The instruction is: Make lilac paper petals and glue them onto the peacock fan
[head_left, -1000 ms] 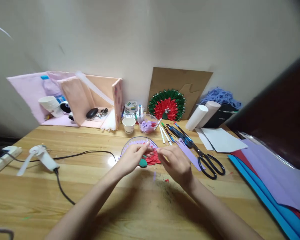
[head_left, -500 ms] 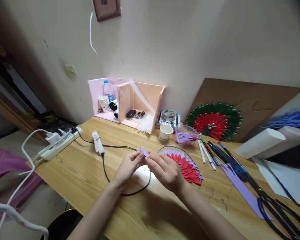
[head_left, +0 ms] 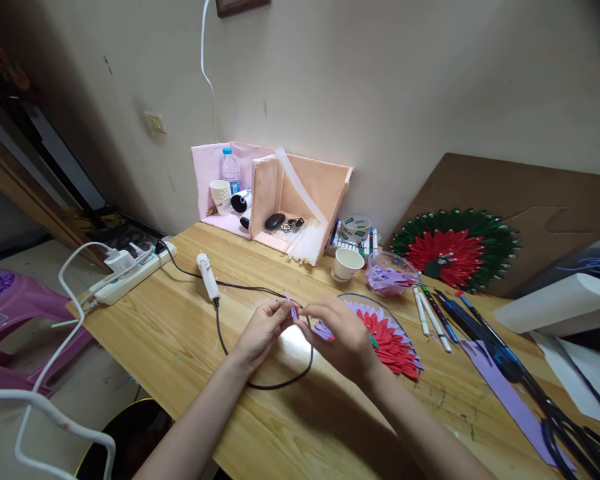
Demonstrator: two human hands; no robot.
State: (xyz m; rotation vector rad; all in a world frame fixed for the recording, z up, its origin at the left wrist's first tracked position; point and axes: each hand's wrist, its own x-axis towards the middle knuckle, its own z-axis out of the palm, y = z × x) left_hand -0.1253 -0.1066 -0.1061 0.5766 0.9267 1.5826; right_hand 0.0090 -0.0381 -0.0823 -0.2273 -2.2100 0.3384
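The wooden table bears a layered red-and-purple flower, partly hidden behind the person's right hand, whose thumb and forefinger stand slightly parted. The left hand pinches a small purple piece above the table, left of the flower.

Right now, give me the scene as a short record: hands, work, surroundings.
left hand: pinching small purple piece
right hand: fingertips beside the piece, contact unclear
nearby flower: red and purple petals, on the table
white corded tool: on the table, beyond the hands
scissors: at right, by purple strip
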